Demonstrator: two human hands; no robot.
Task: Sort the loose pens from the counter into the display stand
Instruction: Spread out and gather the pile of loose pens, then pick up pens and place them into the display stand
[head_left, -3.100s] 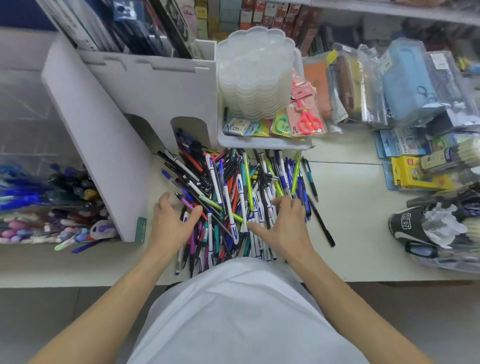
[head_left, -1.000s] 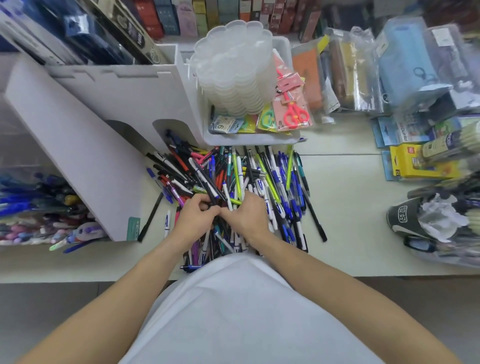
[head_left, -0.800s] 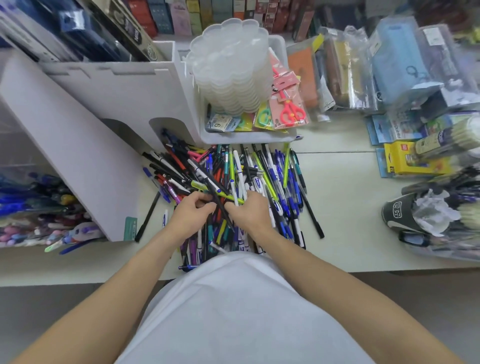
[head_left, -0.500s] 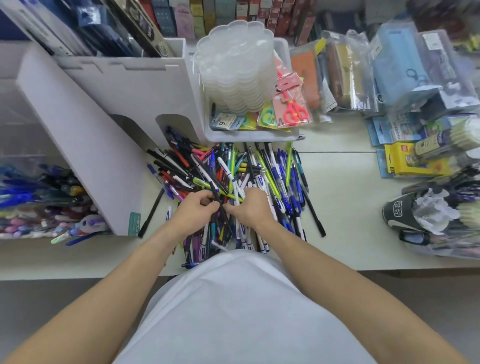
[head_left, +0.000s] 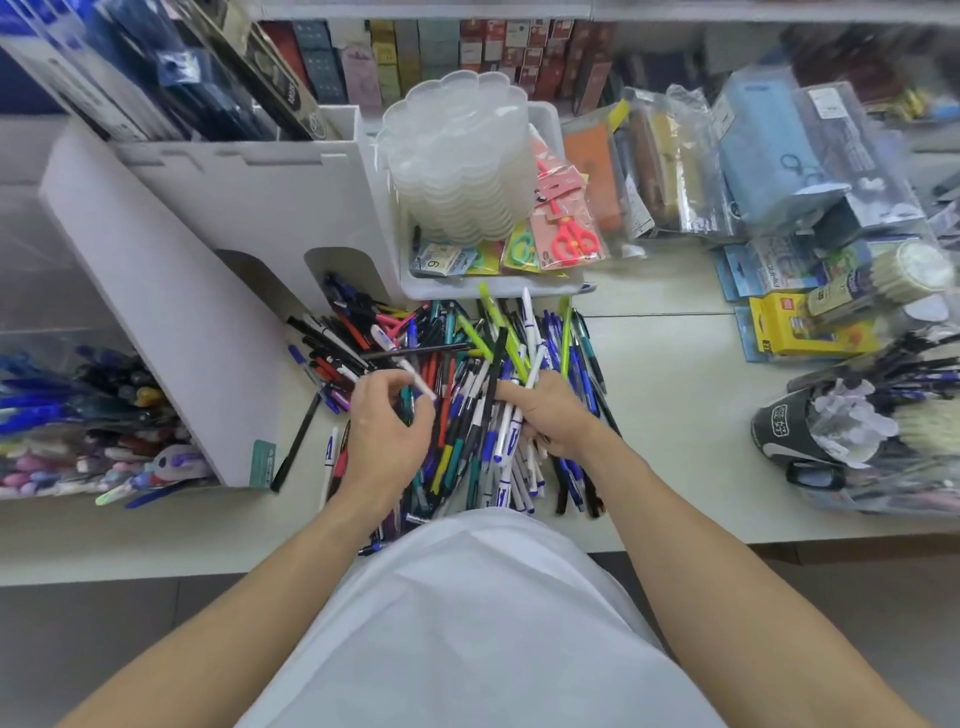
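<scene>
The left hand (head_left: 387, 431) has its fingers (head_left: 415, 402) curled round a few pens, a white one and a dark green one poking up between thumb and forefinger. The right hand (head_left: 553, 415) grips a small bunch too, a white-and-blue pen and a black one fanning out above its knuckles. Both hands sit right over the pile of loose pens (head_left: 467, 395) spread across the table (head_left: 675, 415).

From where I stand, the bunches look loosely held and uneven, so a pen could slide out as either hand lifts, and fall back into the heap or roll toward the near table edge, where some pens already lie close to the person's white shirt (head_left: 467, 623). The pens in the pile cross over one another, so pulling one out may drag neighbours along.

The white display stand (head_left: 171, 322) rises just to the left of the pile, its arched openings facing the pens. Mixed colours in one hand could end up in the wrong slot. A tray (head_left: 498, 286) holding scalloped clear dishes (head_left: 457, 171) touches the pile's far side; a careless sweep might knock it.
</scene>
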